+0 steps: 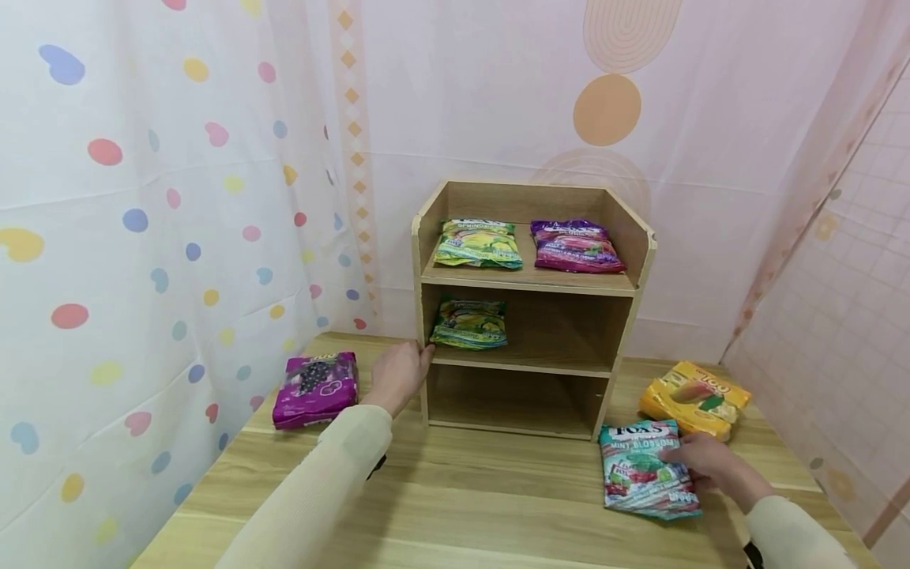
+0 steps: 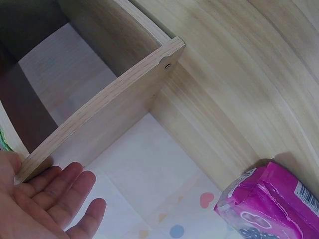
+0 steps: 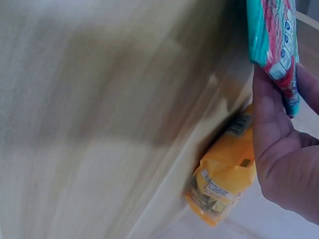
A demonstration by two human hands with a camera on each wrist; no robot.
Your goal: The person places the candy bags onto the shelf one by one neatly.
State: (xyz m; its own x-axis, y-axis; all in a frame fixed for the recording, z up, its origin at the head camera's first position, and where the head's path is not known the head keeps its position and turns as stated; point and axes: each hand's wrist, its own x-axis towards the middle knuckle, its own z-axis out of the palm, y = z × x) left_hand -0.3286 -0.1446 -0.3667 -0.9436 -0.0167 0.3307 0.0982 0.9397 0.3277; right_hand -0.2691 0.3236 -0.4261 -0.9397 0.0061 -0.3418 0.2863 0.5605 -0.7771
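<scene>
My left hand [image 1: 400, 373] is at the left side of the wooden shelf [image 1: 526, 435]. In the left wrist view, the thumb and index finger of that hand [image 2: 52, 204] pinch the side panel's edge [image 2: 107, 89], the other fingers spread outside it. At the lower right, my right hand [image 1: 718, 468] holds the teal Mint Blossom candy bag [image 1: 643, 474], thumb on its front and fingers behind. The right wrist view shows this hand [image 3: 286, 154] gripping the bag [image 3: 279, 45] by its edge. A green-yellow bag [image 1: 469, 324] lies on the middle level, at the left.
A yellow bag [image 1: 490, 243] and a purple Fox's bag [image 1: 577, 246] lie on the top level. On the table [image 1: 483, 506], a purple grape bag [image 1: 316, 391] lies left of the shelf and an orange mango bag [image 1: 697, 399] right of it, just behind the teal bag.
</scene>
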